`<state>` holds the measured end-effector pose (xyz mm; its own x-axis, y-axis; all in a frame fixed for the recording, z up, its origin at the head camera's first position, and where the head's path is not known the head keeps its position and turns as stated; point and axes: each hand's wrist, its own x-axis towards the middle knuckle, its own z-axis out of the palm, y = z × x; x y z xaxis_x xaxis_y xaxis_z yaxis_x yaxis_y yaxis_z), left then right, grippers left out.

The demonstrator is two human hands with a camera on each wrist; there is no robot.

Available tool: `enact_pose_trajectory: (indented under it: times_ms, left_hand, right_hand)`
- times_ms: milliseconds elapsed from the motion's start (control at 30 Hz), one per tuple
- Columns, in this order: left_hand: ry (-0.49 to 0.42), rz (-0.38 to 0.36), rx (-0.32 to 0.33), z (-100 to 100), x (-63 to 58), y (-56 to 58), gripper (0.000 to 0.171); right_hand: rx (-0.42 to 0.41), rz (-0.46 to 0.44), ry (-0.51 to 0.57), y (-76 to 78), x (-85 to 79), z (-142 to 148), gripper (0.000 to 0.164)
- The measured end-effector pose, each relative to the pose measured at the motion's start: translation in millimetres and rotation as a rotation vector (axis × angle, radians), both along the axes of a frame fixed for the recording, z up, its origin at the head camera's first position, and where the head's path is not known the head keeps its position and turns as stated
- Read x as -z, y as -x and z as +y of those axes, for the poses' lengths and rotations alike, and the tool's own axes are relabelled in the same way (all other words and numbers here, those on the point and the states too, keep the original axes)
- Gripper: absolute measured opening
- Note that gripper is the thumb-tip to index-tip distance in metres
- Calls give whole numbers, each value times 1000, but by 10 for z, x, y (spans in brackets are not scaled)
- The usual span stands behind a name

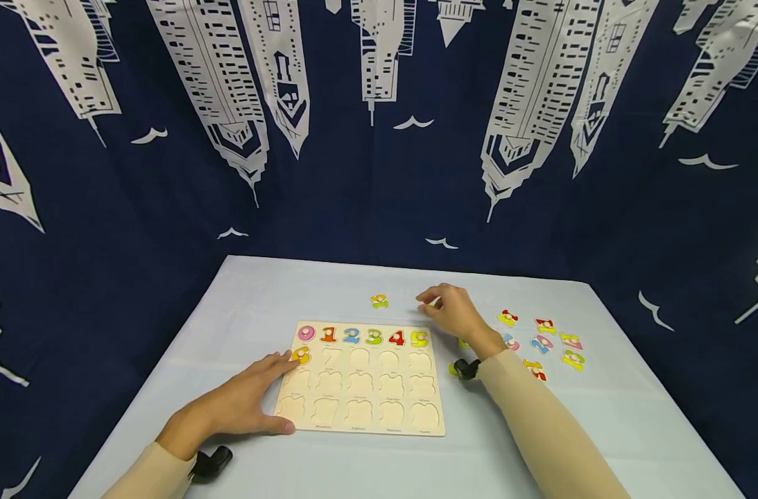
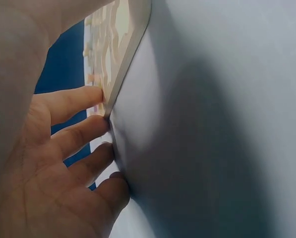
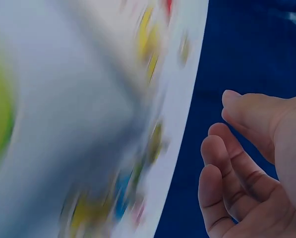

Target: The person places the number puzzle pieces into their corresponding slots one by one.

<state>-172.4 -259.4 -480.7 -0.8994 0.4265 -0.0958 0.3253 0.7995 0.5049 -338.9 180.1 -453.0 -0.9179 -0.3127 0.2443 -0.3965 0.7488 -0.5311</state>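
The wooden number board lies flat on the white table, in front of the person. It looks stiff and flat, and I think it is light enough to slide if bumped — so a hand at its edge is a good way to keep it steady. The pink 0 and the yellow 6 sit in their holes, with 1 to 5 between them in count. The other holes that show are bare.

The loose number pieces look thin, hard and very light. They seem to have tiny knobs on top, so the best hold is a soft pinch on the knob, with thumb and finger. Flat sides could be slippery and hard to lift.

The left hand is spread out at the board's left side, its fingers apart, with one fingertip at the 6. The right hand is past the board's far right corner. Its thumb and bent fingers have a gap between them, and I see no piece gripped there.

One yellow-and-green piece lies beyond the board. A blue-and-pink piece lies with more on the right. Behind everything hangs a dark blue cloth with white buildings.
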Motion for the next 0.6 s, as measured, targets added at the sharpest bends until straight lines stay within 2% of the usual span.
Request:
enact_pose_trajectory:
  times_ms: [133,267,433,600]
  left_hand:
    - [-11,-11,-4,4,-16,-2,118]
    - [-16,-18,-7,1,-13,-10,117]
    - [-19,-19,-11,3,-23,-16,117]
    - [-27,-19,-12,4,-32,-22,117]
  right_hand:
    - [106,-50,-23,68,58,408,27]
    - [165,-115,-42,101,134,673,29]
    - [199,-168,-67,153,210,818,29]
    - [208,-169,-59,192,242,820,26]
